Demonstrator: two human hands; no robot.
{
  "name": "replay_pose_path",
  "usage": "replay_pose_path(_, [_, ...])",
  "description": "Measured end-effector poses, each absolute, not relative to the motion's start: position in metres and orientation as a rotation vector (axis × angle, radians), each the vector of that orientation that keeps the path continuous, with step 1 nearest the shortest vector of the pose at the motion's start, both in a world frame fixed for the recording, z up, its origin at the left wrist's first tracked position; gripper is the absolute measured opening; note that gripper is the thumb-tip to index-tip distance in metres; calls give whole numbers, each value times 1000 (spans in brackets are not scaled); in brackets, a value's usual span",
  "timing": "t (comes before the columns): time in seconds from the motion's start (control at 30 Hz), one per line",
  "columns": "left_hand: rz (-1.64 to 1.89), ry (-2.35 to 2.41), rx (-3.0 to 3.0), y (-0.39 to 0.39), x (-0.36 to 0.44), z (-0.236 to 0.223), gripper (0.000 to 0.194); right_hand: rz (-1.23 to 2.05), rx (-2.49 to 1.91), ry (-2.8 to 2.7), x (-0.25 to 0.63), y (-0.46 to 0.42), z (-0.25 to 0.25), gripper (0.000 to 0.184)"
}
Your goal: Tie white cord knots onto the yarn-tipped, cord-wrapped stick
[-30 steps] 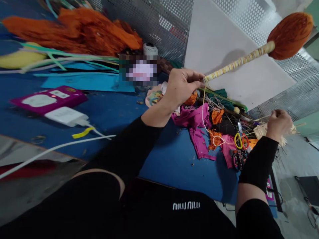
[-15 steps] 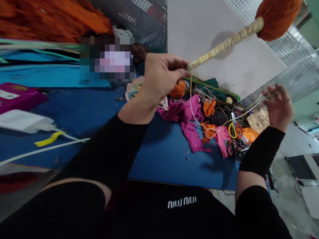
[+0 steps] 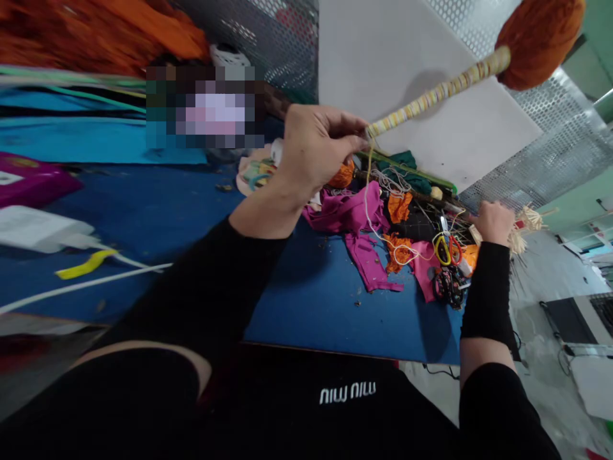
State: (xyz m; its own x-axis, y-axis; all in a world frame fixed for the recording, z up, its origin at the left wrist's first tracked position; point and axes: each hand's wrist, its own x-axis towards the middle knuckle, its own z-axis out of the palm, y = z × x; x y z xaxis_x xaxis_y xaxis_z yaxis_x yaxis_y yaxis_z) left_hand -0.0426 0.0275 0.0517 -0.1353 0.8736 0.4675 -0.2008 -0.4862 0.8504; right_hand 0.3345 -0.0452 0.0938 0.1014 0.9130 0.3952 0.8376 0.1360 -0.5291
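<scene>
In the head view, my left hand (image 3: 318, 144) pinches the near end of a stick wrapped in cream and yellow strands (image 3: 438, 92). The stick slants up to the right, with a round orange fabric-like head (image 3: 539, 41) at its far end. A thin pale string (image 3: 368, 198) hangs from the pinched end down to the pile on the table. My right hand (image 3: 495, 222) is closed beside a bundle of straw-like pieces (image 3: 520, 236) at the table's right side; its fingertips are hidden, so what it grips cannot be made out.
Magenta cloth (image 3: 347, 211), yellow-and-red-handled scissors (image 3: 446, 246) and dark-patterned scissors (image 3: 449, 286) lie on the blue table (image 3: 311, 306). A white adapter (image 3: 43, 229) with a cable is at left. A white board (image 3: 378, 57) leans behind, against perforated metal.
My right hand has moved left and down from the raised string, going from spread fingers to closed. The left hand keeps its pinch on the stick, nearly in place.
</scene>
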Motion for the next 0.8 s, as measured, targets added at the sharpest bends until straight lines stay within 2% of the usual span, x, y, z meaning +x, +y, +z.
replay_pose_path(0.1, [1685, 843, 1363, 27, -38, 50, 14, -199, -1683, -1539, 293, -34, 76, 20])
replay_pose_path(0.17, [1634, 881, 1407, 26, -36, 49, 12, -250, -1565, -1507, 255, -32, 63, 18])
replay_pose_path(0.23, [1581, 895, 1453, 22, -33, 48, 12, -61, -1369, -1565, 215, -28, 49, 23])
replay_pose_path(0.37, [1474, 815, 1475, 17, -26, 44, 14, 595, -1038, -1580, 151, -15, 17, 41])
replay_pose_path(0.47, [1462, 800, 1456, 15, -22, 43, 17, 797, -1038, -1487, 132, -11, 0, 41])
replay_pose_path(0.53, [1467, 810, 1444, 16, -21, 43, 19, 664, -1126, -1424, 133, -13, -3, 42])
replay_pose_path(0.63, [1459, 811, 1399, 19, -21, 43, 21, 289, -1196, -1418, 142, -20, 0, 41])
replay_pose_path(0.8, [1454, 838, 1384, 25, -18, 36, 23, -256, -1244, -1652, 148, -28, 4, 38])
